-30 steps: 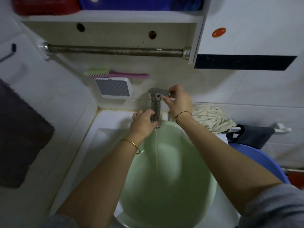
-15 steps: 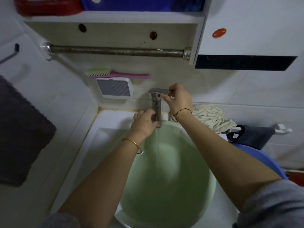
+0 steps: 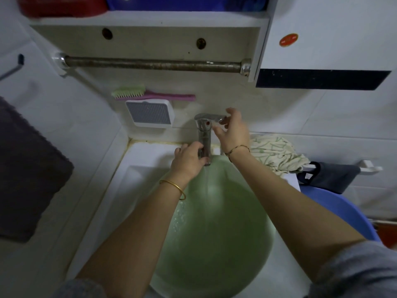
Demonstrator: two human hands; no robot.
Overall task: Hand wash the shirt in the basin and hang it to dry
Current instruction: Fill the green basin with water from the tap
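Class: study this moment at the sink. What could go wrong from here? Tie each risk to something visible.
1. Water runs from the tap into the part-filled green basin; unless the right hand at the tap lever closes it soon, the basin may overflow.
2. The left hand grips the tap near its outlet, so it might deflect the stream and splash.

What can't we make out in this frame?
Head view only.
Pale green plastic basin: forearms cover much of it, bottom edge cuts its near rim; water level unclear.
Right hand at chrome tap lever: motion-blurred, grip unclear.
Red plastic container on white shelf: cut by top edge.
Crumpled cream patterned cloth: shirt or not, unreadable.
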